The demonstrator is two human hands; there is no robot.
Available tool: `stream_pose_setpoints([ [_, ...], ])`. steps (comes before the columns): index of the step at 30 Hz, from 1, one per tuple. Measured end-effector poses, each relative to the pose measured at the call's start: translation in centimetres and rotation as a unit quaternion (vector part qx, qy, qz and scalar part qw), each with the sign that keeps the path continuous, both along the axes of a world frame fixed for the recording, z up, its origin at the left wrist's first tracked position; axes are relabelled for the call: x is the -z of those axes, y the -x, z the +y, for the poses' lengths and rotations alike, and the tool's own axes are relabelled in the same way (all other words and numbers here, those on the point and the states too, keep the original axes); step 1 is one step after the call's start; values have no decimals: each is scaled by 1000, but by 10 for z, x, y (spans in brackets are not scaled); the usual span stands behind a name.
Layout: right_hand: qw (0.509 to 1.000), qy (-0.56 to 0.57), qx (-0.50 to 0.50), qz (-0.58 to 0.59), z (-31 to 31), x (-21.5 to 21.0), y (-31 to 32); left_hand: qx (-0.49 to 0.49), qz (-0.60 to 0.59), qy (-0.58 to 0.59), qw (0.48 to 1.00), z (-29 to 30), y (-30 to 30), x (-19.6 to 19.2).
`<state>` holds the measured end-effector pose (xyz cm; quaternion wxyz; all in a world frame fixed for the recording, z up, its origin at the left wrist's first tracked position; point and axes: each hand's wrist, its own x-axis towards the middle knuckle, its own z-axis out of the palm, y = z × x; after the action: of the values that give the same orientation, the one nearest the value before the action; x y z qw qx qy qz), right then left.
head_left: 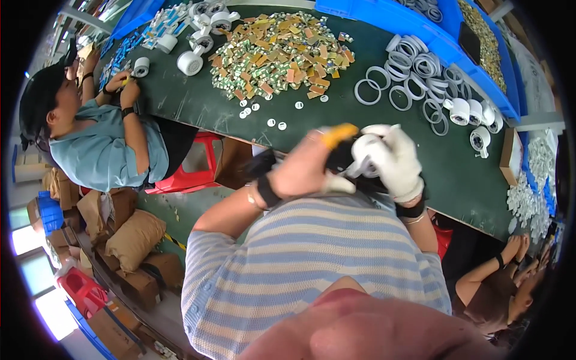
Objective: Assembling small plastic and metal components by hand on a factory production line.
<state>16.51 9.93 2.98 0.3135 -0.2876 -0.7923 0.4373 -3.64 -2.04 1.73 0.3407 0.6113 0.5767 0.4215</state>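
My left hand (298,172) is bare, with a yellow cot on one fingertip and a black band at the wrist. Its fingers curl around a dark piece (341,157) held between both hands. My right hand (396,161) wears a white glove and grips a white round part (363,150) pressed against that dark piece. Both hands meet above the near edge of the dark green table (180,105), just above my striped shirt. What the dark piece is stays hidden by the fingers.
On the table lie a heap of small gold and orange pieces (281,53), loose white rings (414,75), white spools (198,43) and blue bins (414,24). A co-worker (99,141) sits left, another person (504,282) lower right. A red stool (192,171) and sacks (135,237) stand below.
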Motion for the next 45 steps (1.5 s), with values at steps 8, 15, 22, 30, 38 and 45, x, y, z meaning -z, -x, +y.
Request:
stream_pose_setpoints([
  [8,945,-139,180,-235,66,21,-59,-269,429,-15,862,6,169,67],
  [15,932,-269,190,-153,31,10,-69,-221,415,-67,880,8,117,65],
  [22,944,-186,246,-115,4,5,-94,-81,494,-88,861,29,94,31],
  [30,936,-252,174,-172,-14,0,-92,40,484,-80,871,34,98,33],
  [38,903,-322,230,-170,-16,42,-67,-74,-27,92,993,33,32,19],
  [45,998,-50,33,0,4,4,-65,-12,-432,122,894,46,-28,25],
])
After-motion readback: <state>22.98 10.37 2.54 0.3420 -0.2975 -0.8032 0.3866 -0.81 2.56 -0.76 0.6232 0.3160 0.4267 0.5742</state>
